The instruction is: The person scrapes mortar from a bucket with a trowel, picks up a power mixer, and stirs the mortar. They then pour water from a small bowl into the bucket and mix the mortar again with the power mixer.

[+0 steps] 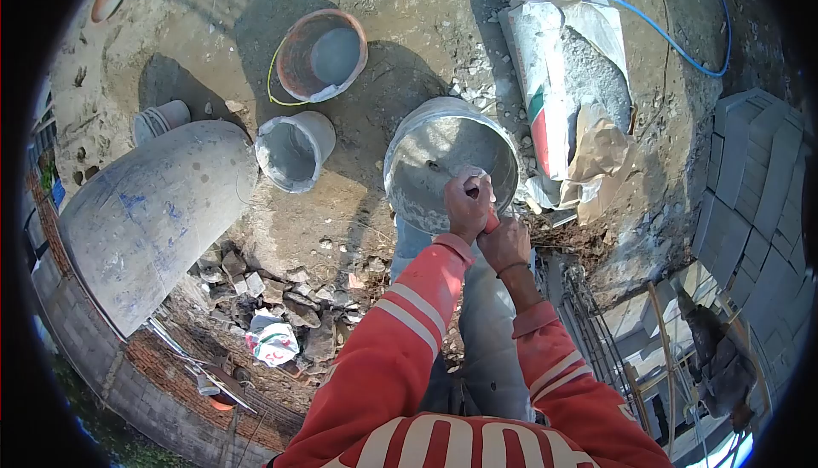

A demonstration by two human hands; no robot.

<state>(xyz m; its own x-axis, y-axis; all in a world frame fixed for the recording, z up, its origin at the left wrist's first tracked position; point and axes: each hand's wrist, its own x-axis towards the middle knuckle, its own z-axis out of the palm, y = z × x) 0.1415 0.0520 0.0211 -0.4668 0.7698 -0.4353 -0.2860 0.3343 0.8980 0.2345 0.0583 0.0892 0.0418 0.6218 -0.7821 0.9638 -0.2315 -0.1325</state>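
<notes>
A large grey bucket [399, 140] stands between my legs and the bare ground, its inner wall smeared with cement and a wet grey mix [439, 149] inside. Over its near rim, my left hand [467, 206] is closed round a tool with a red-orange part [491, 219]. Just below and to the right, my right hand [506, 247] is also closed on this tool. My fingers hide most of the tool, so I cannot tell its kind.
An opened cement bag [550, 68] lies right of the bucket. To the left are a smaller white bucket [319, 136], an orange bucket [298, 63] and a curved grey sheet [162, 212]. A blue hose [630, 21] runs behind; rubble [298, 298] lies lower left.
</notes>
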